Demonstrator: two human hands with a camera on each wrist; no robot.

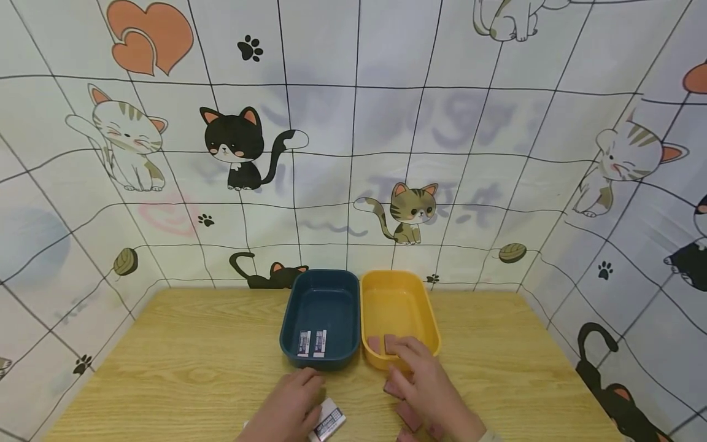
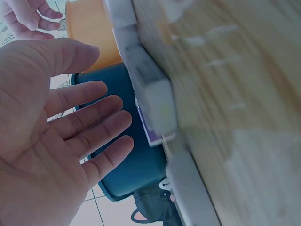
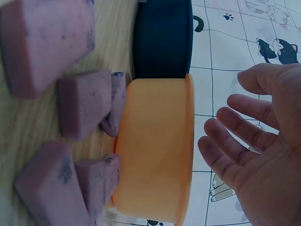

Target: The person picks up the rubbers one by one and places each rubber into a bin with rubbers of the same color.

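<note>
My left hand (image 1: 289, 405) is just in front of the blue tub (image 1: 326, 307), beside a white eraser (image 1: 330, 418) in a printed sleeve. The left wrist view has its fingers (image 2: 94, 117) spread loosely and empty, near blurred white blocks (image 2: 155, 101) on the table. Two similar sleeved erasers (image 1: 320, 344) lie inside the blue tub. My right hand (image 1: 433, 387) hovers at the near rim of the yellow tub (image 1: 397, 294), its fingers (image 3: 235, 136) apart and holding nothing. Inside that tub are two pink slanted erasers (image 1: 390, 344); several more pink erasers (image 1: 409, 416) lie below the hand.
Both tubs stand side by side at the back of the wooden table (image 1: 210, 356). Behind and to the sides hangs a white grid-patterned sheet (image 1: 342, 123) printed with cartoon cats.
</note>
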